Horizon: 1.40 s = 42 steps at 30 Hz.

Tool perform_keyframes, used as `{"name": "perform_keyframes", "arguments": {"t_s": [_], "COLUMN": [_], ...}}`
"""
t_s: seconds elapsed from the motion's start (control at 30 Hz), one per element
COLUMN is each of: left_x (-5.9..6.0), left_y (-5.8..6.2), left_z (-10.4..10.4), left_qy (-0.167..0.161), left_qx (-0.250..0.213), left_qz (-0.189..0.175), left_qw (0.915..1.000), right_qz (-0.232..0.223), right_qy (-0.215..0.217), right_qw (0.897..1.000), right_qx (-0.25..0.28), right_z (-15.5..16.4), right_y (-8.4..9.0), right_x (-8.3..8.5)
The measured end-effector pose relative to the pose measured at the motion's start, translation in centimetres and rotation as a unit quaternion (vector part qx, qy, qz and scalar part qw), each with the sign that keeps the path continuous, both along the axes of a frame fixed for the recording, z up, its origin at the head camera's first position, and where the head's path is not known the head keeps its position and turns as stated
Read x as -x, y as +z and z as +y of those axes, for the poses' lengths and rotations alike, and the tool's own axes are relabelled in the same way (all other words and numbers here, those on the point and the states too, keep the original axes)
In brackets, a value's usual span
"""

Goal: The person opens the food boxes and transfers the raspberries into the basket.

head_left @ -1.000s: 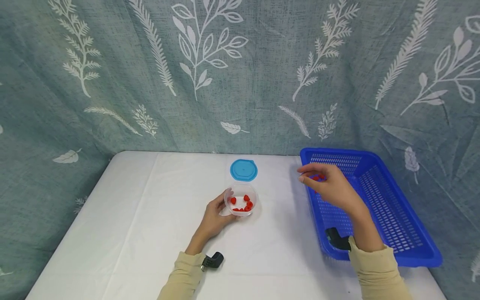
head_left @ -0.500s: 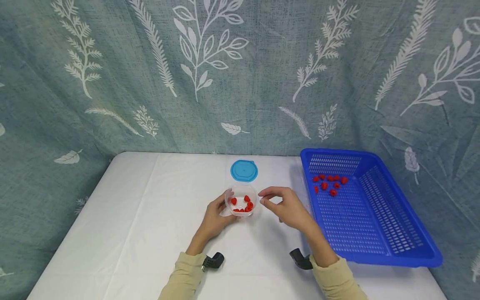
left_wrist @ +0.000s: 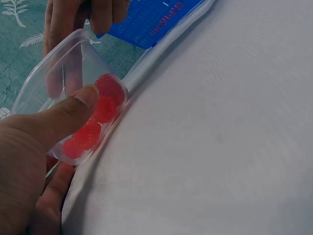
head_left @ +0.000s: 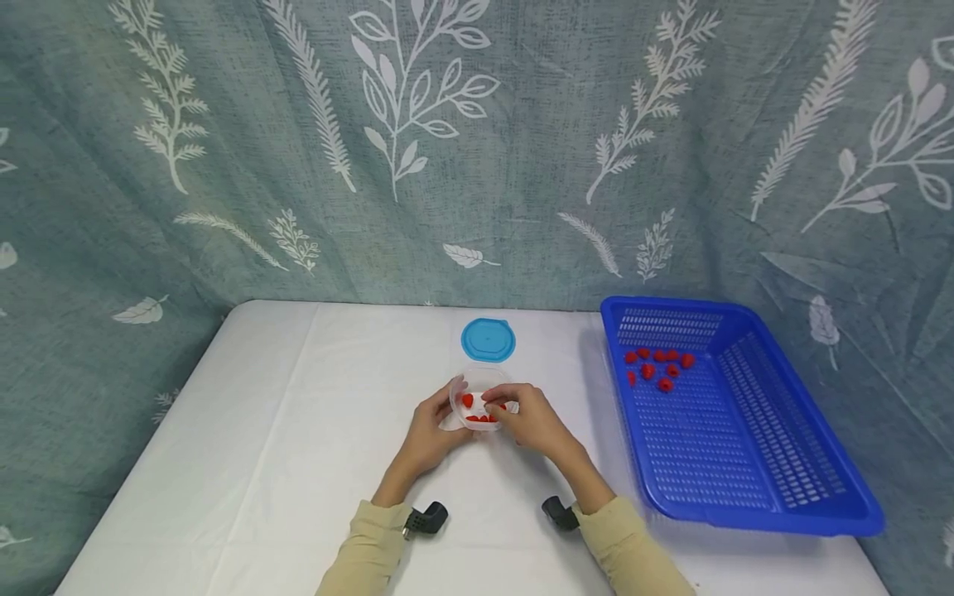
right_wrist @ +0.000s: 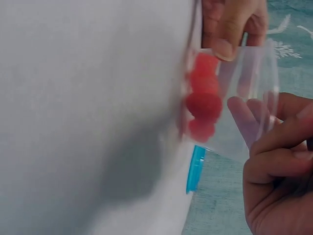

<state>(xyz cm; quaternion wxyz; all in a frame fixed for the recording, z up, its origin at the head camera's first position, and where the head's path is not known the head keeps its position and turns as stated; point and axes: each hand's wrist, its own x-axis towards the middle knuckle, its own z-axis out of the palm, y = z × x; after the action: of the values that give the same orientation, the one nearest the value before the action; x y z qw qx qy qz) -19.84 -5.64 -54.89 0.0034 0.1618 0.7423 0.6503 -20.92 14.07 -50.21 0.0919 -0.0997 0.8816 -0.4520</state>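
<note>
The clear cup (head_left: 477, 401) sits near the middle of the white table (head_left: 261, 430), just in front of the blue lid (head_left: 488, 339), which lies flat & apart from it; red berries (head_left: 468, 401) lie in the cup's bottom, abt four plain in the left wrist view (left_wrist: 93, 127), the exact count hard to tell. The left hand (head_left: 428, 430) grips the cup from its left side; thumb (left_wrist: 63, 115) pressed on the clear wall, other fingers curled round below it. The right hand (head_left: 525, 418) is at the cup's right side w/ fingers (right_wrist: 244, 117) dipped over the rim into the cup; seen through the plastic in the right wrist view, they are curled close together; whether they pinch a berry cannot be told, as the tips are blurred behind the wall. Both sleeves (head_left: 365, 555) are pale yellow; a small black wrist unit (head_left: 425, 519) shows at each cuff. To the right stands the blue basket (head_left: 782, 488), well apart from the cup; a loose cluster of more berries (head_left: 659, 368) lies in its far-left part. Behind the table hangs a teal cloth (head_left: 224, 124) w/ white leaf print.
</note>
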Motion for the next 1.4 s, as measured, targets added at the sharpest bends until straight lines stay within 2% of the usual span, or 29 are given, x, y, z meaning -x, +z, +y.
{"name": "perform_keyframes", "arguments": {"t_s": [0.1, 0.23, 0.4, 0.47, 0.77, 1.0, 1.23, 1.4], "left_x": [0.0, -0.1, -0.1, -0.1, -0.1, -0.1, 1.2, 1.4], "left_y": [0.0, 0.1, 0.2, 0.3, 0.1, 0.2, -2.7, -3.2], "left_z": [0.0, 0.0, 0.1, 0.1, -0.1, -0.2, 0.0, -0.2], "left_qy": [-0.003, -0.005, -0.001, 0.002, -0.001, -0.002, 0.006, 0.001], "left_qx": [-0.003, -0.004, 0.001, 0.003, 0.000, 0.000, 0.012, 0.009], "left_qz": [-0.004, -0.009, -0.012, -0.011, 0.000, -0.009, -0.015, -0.011], "left_qw": [1.0000, 0.9999, 0.9999, 0.9999, 1.0000, 1.0000, 0.9998, 0.9999], "right_qz": [-0.004, 0.010, -0.016, -0.030, -0.040, -0.054, -0.063, -0.068], "right_qy": [-0.003, 0.000, 0.004, 0.006, 0.023, 0.016, 0.034, 0.047], "right_qw": [1.000, 0.998, 0.994, 0.993, 0.996, 0.995, 0.994, 0.994], "right_qx": [-0.015, -0.065, -0.112, -0.111, -0.072, -0.077, -0.081, -0.072], "right_z": [-0.4, -0.7, -1.0, -1.1, -0.9, -1.2, -1.1, -0.9], "right_y": [-0.4, -0.2, 0.7, 1.0, 0.8, 1.3, 1.5, 1.3], "right_x": [0.4, 0.7, 1.0, 1.1, 1.6, 1.5, 1.8, 2.0]}}
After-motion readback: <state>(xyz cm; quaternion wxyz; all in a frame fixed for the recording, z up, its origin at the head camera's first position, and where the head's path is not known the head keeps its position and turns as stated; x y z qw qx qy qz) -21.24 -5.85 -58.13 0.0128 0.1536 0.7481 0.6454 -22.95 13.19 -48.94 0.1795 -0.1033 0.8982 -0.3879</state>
